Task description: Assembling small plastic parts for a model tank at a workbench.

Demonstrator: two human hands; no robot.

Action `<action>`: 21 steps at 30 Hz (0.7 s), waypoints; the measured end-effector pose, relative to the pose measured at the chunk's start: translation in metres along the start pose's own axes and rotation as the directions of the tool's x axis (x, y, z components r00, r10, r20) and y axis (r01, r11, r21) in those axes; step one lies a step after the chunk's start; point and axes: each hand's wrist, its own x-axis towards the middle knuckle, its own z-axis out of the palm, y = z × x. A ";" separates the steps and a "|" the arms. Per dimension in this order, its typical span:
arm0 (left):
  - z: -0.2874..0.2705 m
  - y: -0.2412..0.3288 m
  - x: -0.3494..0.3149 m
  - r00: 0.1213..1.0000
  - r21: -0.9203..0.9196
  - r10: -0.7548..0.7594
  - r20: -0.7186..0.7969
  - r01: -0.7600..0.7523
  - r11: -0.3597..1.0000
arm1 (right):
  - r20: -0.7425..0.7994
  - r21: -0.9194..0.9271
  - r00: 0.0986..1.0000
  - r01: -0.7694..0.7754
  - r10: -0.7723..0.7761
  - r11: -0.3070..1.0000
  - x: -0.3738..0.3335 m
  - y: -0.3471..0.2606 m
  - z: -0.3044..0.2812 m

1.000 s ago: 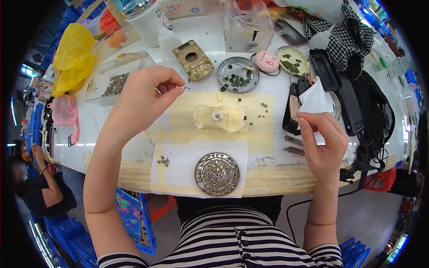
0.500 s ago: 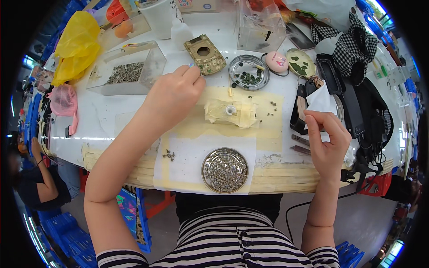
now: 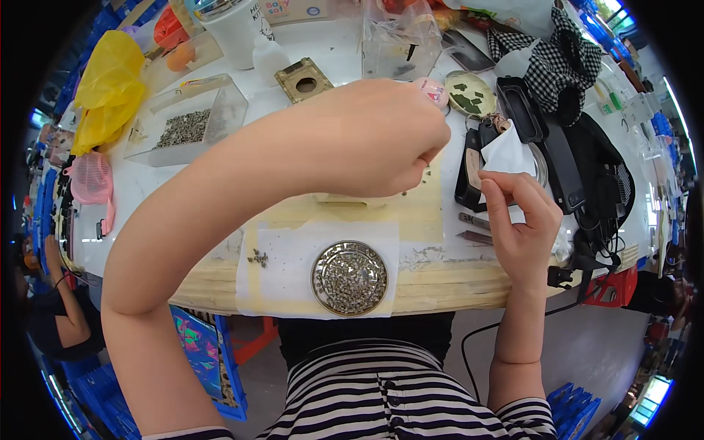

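My left hand (image 3: 396,136) is raised above the middle of the table, back up, fingers curled into a fist; whatever it may hold is hidden. Under it, my forearm covers most of the tape-covered block (image 3: 353,200) and the round dish behind. At the right, my right hand (image 3: 524,220) pinches thumb and forefinger together; anything between them is too small to name. Just beyond those fingertips lies a white cloth (image 3: 506,154) by a black case (image 3: 469,183). Close to me, a round dish (image 3: 314,279) full of small metallic pieces rests on white paper (image 3: 279,290).
A clear tray (image 3: 224,121) of grey bits and a camouflage-patterned box (image 3: 287,82) with a round hole stand behind my left arm. Tweezers (image 3: 475,221) lie near my right hand. Loose pieces (image 3: 258,257) sit left of the dish. A pale dish (image 3: 452,103) holds green pieces.
My left hand has swung right, from beside the camouflage-patterned box to above the block and the far round dish, now covering them. The right hand keeps its pinch. The whole view has shifted slightly.
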 end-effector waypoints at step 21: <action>-0.014 0.024 -0.125 0.829 -0.359 -0.467 -0.307 0.354 0.864 | -0.064 0.008 0.997 0.048 -0.047 0.999 -0.001 0.000 -0.006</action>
